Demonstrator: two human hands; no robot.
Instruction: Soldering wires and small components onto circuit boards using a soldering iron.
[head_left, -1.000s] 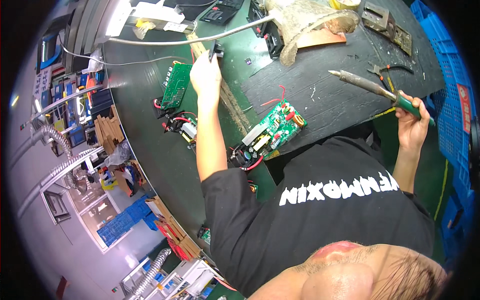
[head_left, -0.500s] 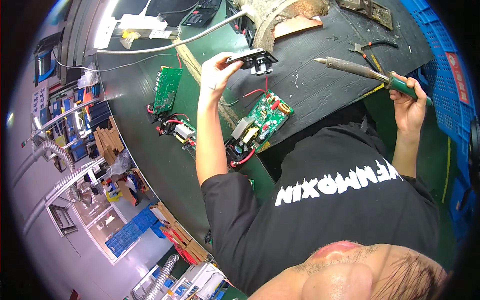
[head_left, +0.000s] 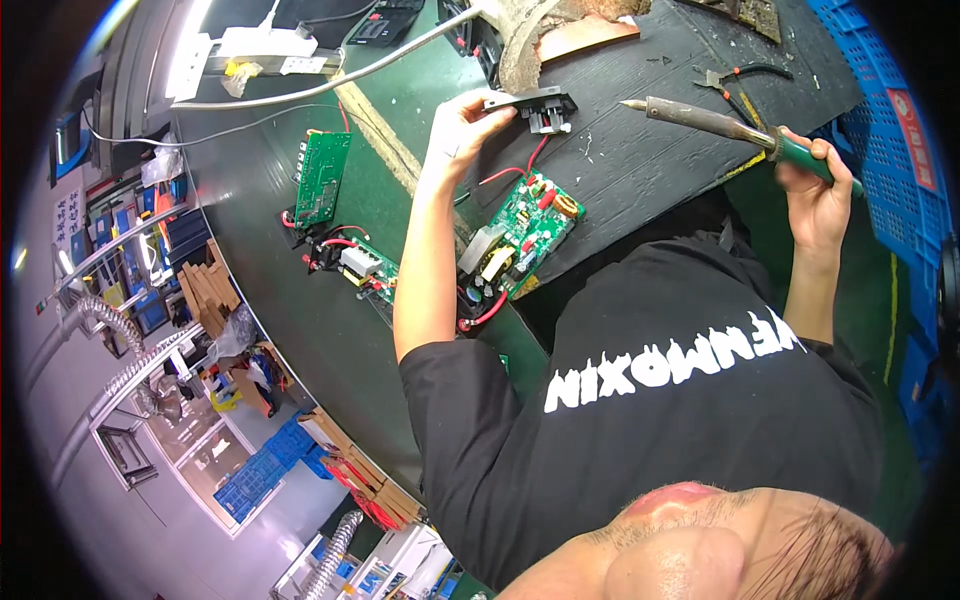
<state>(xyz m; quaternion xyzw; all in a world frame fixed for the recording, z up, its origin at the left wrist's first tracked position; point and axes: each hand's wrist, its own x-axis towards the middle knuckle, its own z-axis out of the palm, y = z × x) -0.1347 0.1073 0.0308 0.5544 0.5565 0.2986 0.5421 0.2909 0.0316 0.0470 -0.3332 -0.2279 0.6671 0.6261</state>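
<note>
Pinched between the thumb and fingers of my left hand [head_left: 458, 135] is a black plastic socket panel [head_left: 548, 108], raised above the table with its moulded block facing down. A red wire runs from it toward a green circuit board [head_left: 540, 222], which carries red, yellow and copper-coloured parts and lies by my left forearm. My right hand [head_left: 818, 205] is wrapped round the green handle of a soldering iron [head_left: 700, 120]. The iron's pointed tip faces left, a short way from the panel and apart from it.
Left of my forearm lie a second green board [head_left: 322, 175] and another board with red wires [head_left: 362, 265]. Cutting pliers [head_left: 745, 75] rest at the far right, near a blue crate [head_left: 865, 75]. A grey cable [head_left: 340, 92] crosses the far left; a copper-coloured piece [head_left: 590, 38] lies beyond the panel.
My left hand has moved the socket panel a little to the right, nearer the iron's tip, and its tilt has changed. My right hand still holds the iron in nearly the same place.
</note>
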